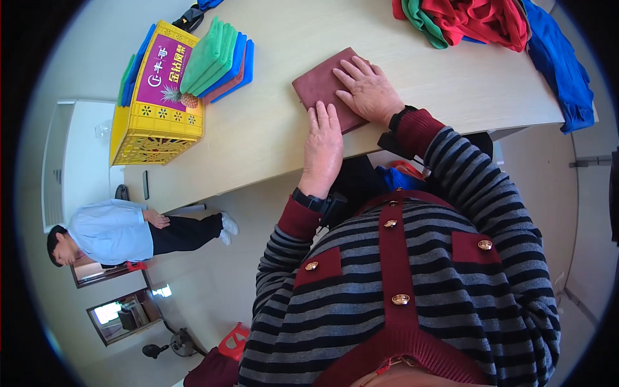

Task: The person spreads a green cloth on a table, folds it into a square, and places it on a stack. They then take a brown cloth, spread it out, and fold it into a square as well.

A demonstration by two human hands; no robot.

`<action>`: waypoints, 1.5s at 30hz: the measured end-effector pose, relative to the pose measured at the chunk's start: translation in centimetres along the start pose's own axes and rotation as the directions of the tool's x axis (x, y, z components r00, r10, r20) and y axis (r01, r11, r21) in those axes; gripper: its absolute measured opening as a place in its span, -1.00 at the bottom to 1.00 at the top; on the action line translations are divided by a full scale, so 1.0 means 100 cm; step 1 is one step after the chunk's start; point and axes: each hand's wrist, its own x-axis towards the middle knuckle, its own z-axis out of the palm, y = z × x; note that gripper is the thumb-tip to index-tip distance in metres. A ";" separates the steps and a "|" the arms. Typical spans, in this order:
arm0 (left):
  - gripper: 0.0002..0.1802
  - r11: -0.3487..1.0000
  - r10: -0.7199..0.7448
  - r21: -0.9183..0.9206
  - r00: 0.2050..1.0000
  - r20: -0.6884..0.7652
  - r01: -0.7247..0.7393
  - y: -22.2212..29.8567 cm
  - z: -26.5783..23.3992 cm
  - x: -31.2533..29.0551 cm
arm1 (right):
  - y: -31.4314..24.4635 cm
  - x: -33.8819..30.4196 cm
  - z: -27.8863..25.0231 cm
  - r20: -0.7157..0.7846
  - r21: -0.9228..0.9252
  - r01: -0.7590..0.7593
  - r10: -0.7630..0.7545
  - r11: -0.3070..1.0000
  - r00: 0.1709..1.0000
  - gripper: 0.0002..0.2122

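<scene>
A folded maroon cloth point(314, 82) lies flat on the pale wooden table in front of me. My right hand point(370, 94) rests on its upper right part, palm down with the fingers spread. The fingers of my left hand point(324, 149) are stretched out and touch the cloth's near left edge. Neither hand grips anything. What lies under the palms is hidden.
To the left, folded green, blue and maroon cloths point(209, 61) lean by a yellow crate point(155, 132). Crumpled red cloth point(480, 22) and blue cloth point(560, 64) are heaped far right. A person point(113, 229) stands beyond the table's left end, near a dark phone-like object point(146, 185).
</scene>
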 end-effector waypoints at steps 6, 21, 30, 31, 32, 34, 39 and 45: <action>-0.38 0.999 0.005 -0.042 0.996 -0.091 -0.009 -0.005 0.000 -0.012 | -0.001 0.002 0.007 -0.031 0.007 0.005 -0.005 1.000 1.000 -0.47; -0.47 0.917 -0.119 -0.398 0.970 -0.212 0.026 -0.056 0.033 0.052 | -0.018 0.006 -0.024 -0.021 0.006 0.097 -0.097 0.995 0.995 -0.46; -0.36 0.945 -0.118 -0.310 0.993 -0.027 0.104 -0.041 0.052 0.063 | -0.018 0.022 0.004 -0.048 0.215 0.059 -0.050 0.975 0.998 -0.48; -0.35 0.945 -0.128 -0.306 0.992 -0.014 0.118 -0.042 0.052 0.062 | -0.016 0.023 0.005 -0.042 0.218 0.053 -0.045 0.975 0.998 -0.48; -0.35 0.944 -0.138 -0.302 0.990 0.000 0.132 -0.043 0.052 0.061 | -0.011 0.024 0.004 -0.031 0.183 0.051 -0.047 0.982 0.998 -0.48; -0.35 0.944 -0.145 -0.298 0.989 0.017 0.144 -0.042 0.051 0.061 | -0.001 0.025 0.004 -0.011 0.113 0.052 -0.051 0.992 0.999 -0.48; -0.35 0.946 -0.149 -0.288 0.989 0.026 0.150 -0.038 0.043 0.061 | 0.018 0.026 0.005 0.011 0.146 -0.036 0.035 0.989 0.999 -0.49; -0.35 0.946 -0.180 -0.263 0.982 0.048 0.187 -0.036 0.039 0.058 | 0.023 0.022 0.004 -0.023 0.151 -0.087 0.091 0.985 0.996 -0.51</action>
